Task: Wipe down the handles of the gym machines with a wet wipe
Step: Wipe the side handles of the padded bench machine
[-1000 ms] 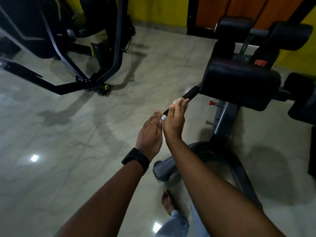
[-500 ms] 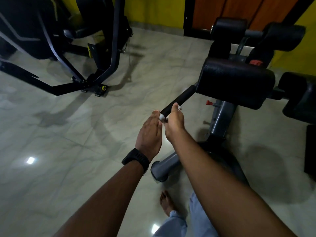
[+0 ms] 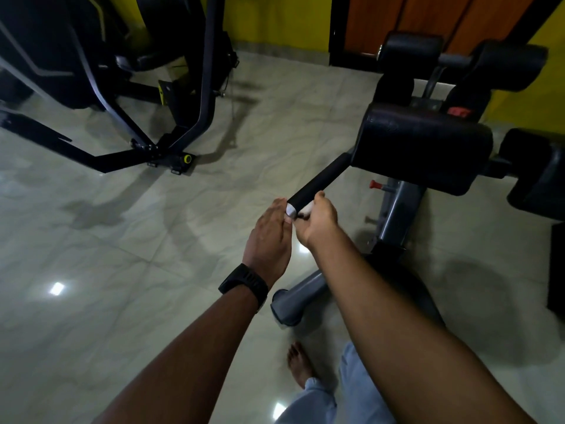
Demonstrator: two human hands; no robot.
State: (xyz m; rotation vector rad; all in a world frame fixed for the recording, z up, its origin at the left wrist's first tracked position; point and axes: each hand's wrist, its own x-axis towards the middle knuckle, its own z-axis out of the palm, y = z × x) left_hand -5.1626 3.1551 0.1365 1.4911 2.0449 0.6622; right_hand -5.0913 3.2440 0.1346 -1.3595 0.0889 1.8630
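Black handle tip: right hand curled round wet wipe, left hand flat.

Handle matt black, foam-like beyond the grip, pad past it black, vinyl-like, faint sheen, frame post right of the grip smooth grey painted metal, floor glossy marbled tile

A black wristwatch is worn at the wrist of the left hand, both forearms are left bare, and light blue trousers are worn above a bare foot.
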